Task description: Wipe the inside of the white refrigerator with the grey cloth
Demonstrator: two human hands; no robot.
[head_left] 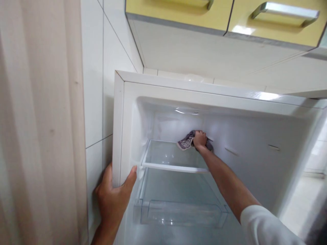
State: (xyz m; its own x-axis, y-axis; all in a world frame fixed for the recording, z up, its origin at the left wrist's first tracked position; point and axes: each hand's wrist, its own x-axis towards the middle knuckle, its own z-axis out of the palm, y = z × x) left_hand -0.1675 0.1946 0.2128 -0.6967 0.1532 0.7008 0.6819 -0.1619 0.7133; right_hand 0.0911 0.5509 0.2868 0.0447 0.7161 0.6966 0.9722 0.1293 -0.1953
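A white refrigerator [163, 87] stands before me with its inside in view. Deep in its upper part, my right hand [200, 139] grips a dark grey patterned cloth [186, 142], one printed corner hanging out to the left. The cloth is bunched near the back wall, just above the glass shelf [163, 154]; I cannot tell whether it presses on the wall. My left hand [112, 197] clasps the refrigerator's left edge, its thumb on the front frame and its other fingers hidden around the outer side.
Below the glass shelf is a clear plastic drawer [184, 212]. Yellow cabinets [178, 13] with metal handles [286, 12] hang above. White tiles [94, 102] and a beige, wood-toned panel [41, 119] run close along the left side.
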